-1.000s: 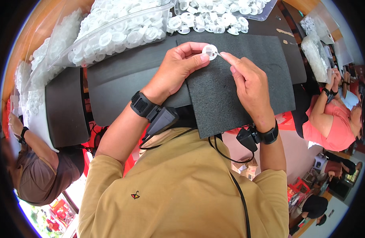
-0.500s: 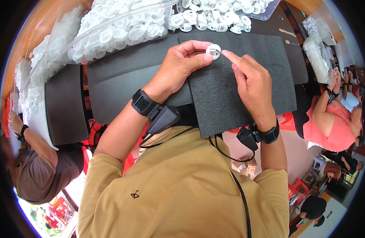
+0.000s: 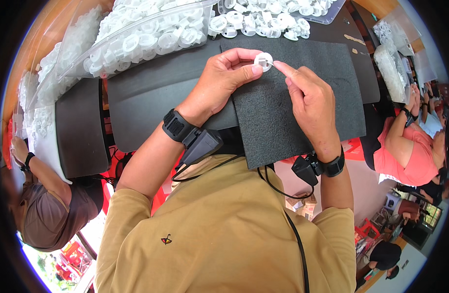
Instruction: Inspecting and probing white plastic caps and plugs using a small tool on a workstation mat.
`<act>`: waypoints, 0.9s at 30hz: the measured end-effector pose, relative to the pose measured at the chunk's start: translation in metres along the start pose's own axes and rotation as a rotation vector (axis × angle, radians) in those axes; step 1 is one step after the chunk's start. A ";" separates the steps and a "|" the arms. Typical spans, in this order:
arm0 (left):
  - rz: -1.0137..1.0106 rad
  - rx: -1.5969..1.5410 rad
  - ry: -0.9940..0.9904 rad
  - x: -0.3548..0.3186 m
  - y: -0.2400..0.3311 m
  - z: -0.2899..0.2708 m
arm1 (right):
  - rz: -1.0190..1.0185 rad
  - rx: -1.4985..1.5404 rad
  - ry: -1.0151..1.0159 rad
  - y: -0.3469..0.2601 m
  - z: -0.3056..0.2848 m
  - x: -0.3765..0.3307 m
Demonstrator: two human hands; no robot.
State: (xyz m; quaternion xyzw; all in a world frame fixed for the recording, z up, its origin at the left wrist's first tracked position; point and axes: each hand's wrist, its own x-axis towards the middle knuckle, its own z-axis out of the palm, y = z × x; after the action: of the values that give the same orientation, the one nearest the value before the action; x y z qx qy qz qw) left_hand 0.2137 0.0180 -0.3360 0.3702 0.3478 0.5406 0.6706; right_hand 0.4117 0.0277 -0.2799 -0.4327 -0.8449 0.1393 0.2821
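My left hand (image 3: 224, 78) pinches a small round white plastic part (image 3: 262, 61) between thumb and fingers, above the upper edge of a dark foam mat (image 3: 298, 112). The part has a raised rim and an opening in its face. From the right, my right hand (image 3: 310, 97) reaches to the part's edge, its index finger stretched out and the other fingers curled under. A thin light sliver shows between that fingertip and the part. What the right hand's curled fingers hold, if anything, is hidden.
Beyond my hands stands a clear bin (image 3: 151, 46) heaped with white plastic parts. More loose parts (image 3: 258, 24) lie beside it on the dark table (image 3: 156, 107). Co-workers sit to the left and right. Black cables (image 3: 298, 234) hang from the devices at my wrists.
The white part has turned slightly in my left fingers, and its opening shows a little differently. Both hands stay almost in place.
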 end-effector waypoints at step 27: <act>0.055 0.021 0.023 0.001 -0.002 0.000 | 0.001 -0.071 -0.009 -0.003 -0.006 -0.002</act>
State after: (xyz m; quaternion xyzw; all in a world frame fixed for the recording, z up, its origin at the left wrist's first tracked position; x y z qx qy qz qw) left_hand 0.2152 0.0185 -0.3381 0.3805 0.3509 0.5592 0.6476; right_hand 0.4138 0.0245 -0.2743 -0.4422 -0.8503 0.1115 0.2627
